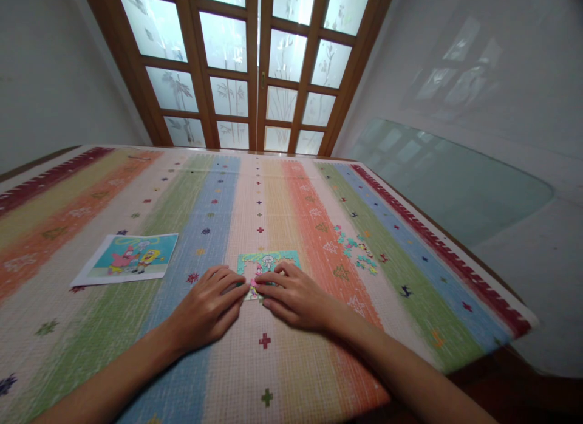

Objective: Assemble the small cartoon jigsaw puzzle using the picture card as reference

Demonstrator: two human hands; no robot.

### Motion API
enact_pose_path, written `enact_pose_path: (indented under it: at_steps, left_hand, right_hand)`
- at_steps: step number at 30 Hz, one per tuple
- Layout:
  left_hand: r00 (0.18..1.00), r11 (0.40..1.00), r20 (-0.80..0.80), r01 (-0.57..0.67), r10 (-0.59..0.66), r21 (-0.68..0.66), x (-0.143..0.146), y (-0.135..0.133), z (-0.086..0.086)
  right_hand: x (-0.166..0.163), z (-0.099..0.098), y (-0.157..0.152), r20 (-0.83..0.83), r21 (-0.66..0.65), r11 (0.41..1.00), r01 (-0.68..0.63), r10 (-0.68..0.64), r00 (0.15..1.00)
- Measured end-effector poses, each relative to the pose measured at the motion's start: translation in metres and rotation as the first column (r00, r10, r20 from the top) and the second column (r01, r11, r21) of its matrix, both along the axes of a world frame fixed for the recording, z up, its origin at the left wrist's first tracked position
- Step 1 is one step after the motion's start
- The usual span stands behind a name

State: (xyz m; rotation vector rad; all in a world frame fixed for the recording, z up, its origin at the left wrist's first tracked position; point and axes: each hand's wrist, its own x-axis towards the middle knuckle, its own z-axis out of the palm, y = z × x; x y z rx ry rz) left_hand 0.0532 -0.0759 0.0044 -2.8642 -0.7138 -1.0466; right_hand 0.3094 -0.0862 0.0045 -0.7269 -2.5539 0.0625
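A small, partly assembled jigsaw puzzle [268, 261] lies flat on the striped tablecloth in front of me, with gaps inside its teal border. My left hand [214, 299] holds its left side, fingers bent and close together. From the right, my right hand [294, 293] reaches over the puzzle, its fingertips closed at a pink jigsaw piece [253, 283] near the lower middle. The fingertips of both hands almost meet there. My hands cover the lower corners and part of the right side.
Loose jigsaw pieces [359, 251] lie scattered to the right. A printed reference picture [136, 257] with cartoon figures rests on the left, its paper slightly curled. The striped tablecloth [259, 193] covers the table; wooden glass-paned doors [259, 78] stand behind it, and a wall is at right.
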Motion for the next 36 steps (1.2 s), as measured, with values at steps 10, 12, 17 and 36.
enact_pose_path:
  at_steps: [10,12,17,36]
  left_hand:
    - [0.998,0.999,-0.04,0.05,-0.05,0.003,-0.003,0.002,-0.003]
    - [0.997,0.998,-0.049,0.057,-0.058,-0.006,-0.003,0.002,-0.004]
    - [0.996,0.997,-0.058,0.07,-0.072,-0.037,-0.004,0.003,-0.005]
    - [0.997,0.997,-0.054,0.054,-0.056,-0.048,-0.004,0.003,-0.005]
  right_hand:
    - [0.0,0.007,-0.004,0.052,-0.069,0.996,0.06,-0.056,0.997]
    - [0.0,0.008,-0.004,0.056,-0.083,0.995,0.061,-0.057,0.997]
    - [0.0,0.01,-0.003,0.049,-0.08,0.995,0.066,-0.062,0.997]
    - [0.001,0.008,-0.003,0.077,-0.097,0.986,0.133,-0.125,0.989]
